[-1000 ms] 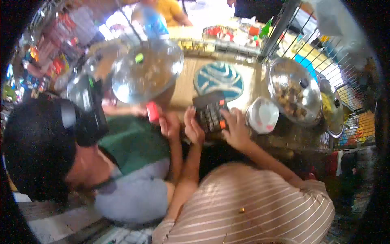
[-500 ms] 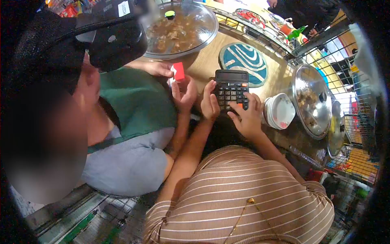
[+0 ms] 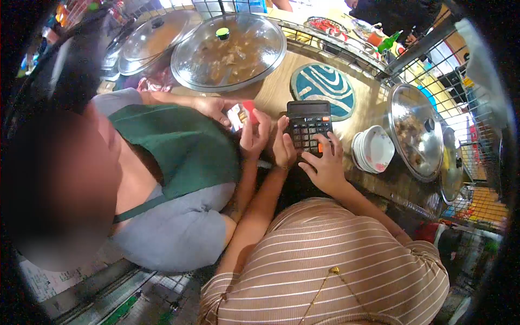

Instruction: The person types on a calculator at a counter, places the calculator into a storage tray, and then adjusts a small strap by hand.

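Note:
A black calculator (image 3: 309, 127) with dark keys and an orange key sits near the wooden table's front edge. My left hand (image 3: 283, 145) grips its left side, with the fingers up along the edge. Over the lower right keys, my right hand (image 3: 327, 165) is spread, its fingertips at the keypad and nothing held. Just left of my hands, another person's hands (image 3: 254, 135) hold a red and white cigarette pack (image 3: 238, 116), its top open with filter ends showing.
A teal patterned round mat (image 3: 330, 89) lies behind the calculator. Stacked white bowls (image 3: 376, 149) stand to the right, near a lidded pan (image 3: 414, 132). A large glass-lidded pan (image 3: 230, 51) is at the back. Wire racking (image 3: 433, 59) borders the table. A person in a green apron (image 3: 179, 146) is close on my left.
The other person's cigarette pack has turned and now shows open. My right hand has shifted slightly down and left over the keys. The view has swung left, revealing another lidded pan.

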Available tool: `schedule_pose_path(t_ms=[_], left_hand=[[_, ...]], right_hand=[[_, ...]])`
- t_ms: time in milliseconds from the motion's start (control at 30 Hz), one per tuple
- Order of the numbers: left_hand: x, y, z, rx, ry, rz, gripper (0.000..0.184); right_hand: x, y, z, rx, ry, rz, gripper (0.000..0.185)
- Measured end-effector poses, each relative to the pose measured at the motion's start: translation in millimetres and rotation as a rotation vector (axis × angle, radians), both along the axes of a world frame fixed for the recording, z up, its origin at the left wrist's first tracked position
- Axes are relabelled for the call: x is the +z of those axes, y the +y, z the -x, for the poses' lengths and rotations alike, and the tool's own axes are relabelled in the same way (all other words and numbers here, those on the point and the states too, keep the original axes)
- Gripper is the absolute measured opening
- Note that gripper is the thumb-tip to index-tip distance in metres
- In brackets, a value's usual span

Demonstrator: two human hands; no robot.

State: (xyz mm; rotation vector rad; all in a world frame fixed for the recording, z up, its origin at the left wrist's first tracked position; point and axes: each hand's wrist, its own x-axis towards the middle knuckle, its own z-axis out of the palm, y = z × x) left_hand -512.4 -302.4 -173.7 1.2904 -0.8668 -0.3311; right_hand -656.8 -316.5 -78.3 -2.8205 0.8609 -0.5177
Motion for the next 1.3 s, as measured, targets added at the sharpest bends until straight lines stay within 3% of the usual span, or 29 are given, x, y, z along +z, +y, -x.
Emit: schedule_pose_path(t_ms=[133, 200, 300, 500, 633, 700, 867, 1033, 1167, 1300], left_hand=[[1, 1, -1, -0.028, -0.004, 0.042, 0.059], [1, 8, -2, 0.067, -0.279, -0.048, 0.048], [-3, 0, -3, 0.101, -0.257, 0.027, 0.047], [2, 5, -5, 0.105, -0.297, -0.126, 0.047], [17, 10, -1, 0.105, -0.233, -0.056, 0.046], [23, 13, -2, 0.059, -0.261, -0.169, 0.05], [-8, 2, -4, 0.101, -0.336, -0.032, 0.044], [-5, 4, -8, 0.126, -0.424, -0.101, 0.044], [-7, 9, -7, 0.067, -0.456, -0.219, 0.049], [-14, 12, -7, 0.069, -0.565, -0.103, 0.057]], right_hand=[[11, -4, 4, -0.044, -0.127, 0.01, 0.028], [13, -6, 9, -0.077, -0.149, 0.018, 0.032], [9, -8, 17, -0.147, -0.172, 0.04, 0.042], [2, -3, 25, -0.19, -0.153, 0.002, 0.043], [-11, -2, 28, -0.198, -0.121, 0.025, 0.042], [-16, -3, 28, -0.155, 0.011, 0.042, 0.041], [5, -9, 21, -0.178, -0.104, 0.01, 0.037], [4, -19, 13, -0.168, -0.197, 0.039, 0.039], [-9, -16, 16, -0.195, -0.196, -0.02, 0.06], [-46, -18, 28, -0.136, -0.235, -0.087, 0.082]])
